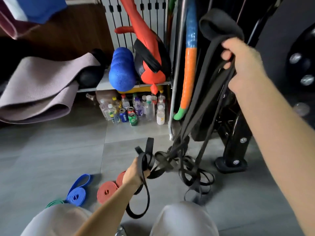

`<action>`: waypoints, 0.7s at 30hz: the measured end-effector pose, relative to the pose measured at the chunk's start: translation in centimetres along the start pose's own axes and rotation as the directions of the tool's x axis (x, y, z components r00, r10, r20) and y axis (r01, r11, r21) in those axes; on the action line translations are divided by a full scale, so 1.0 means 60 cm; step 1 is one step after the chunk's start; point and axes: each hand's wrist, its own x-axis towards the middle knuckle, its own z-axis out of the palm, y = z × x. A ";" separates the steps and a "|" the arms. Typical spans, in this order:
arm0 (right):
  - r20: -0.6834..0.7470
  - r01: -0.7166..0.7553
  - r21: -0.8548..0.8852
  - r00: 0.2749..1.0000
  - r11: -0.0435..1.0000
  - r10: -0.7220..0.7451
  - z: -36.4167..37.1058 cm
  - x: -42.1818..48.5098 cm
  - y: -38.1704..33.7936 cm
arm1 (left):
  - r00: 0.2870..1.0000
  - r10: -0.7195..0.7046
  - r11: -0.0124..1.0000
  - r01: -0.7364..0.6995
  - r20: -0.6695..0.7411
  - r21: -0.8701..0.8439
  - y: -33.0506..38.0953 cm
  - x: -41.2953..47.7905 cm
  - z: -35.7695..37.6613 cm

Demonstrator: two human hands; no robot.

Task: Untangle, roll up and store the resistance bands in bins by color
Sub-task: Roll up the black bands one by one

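R grip (243,65) holds black bands (198,96) high, L grip (134,174) holds them lower down.

Black bands (185,128) tangled, hanging down into floor snarl; red rolls (106,192), blue roll (75,196), green band (54,203) lie on floor.

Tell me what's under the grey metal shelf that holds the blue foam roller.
Clear plastic bottles and three drink cans stand on the grey tiled floor. Anything farther back is hidden by them and shadow.
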 end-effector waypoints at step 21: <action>-0.018 -0.020 -1.000 0.986 0.010 0.163 -0.137 -0.001 0.318 | 0.983 -0.174 0.867 0.122 -0.063 -0.484 -0.089 0.057 0.025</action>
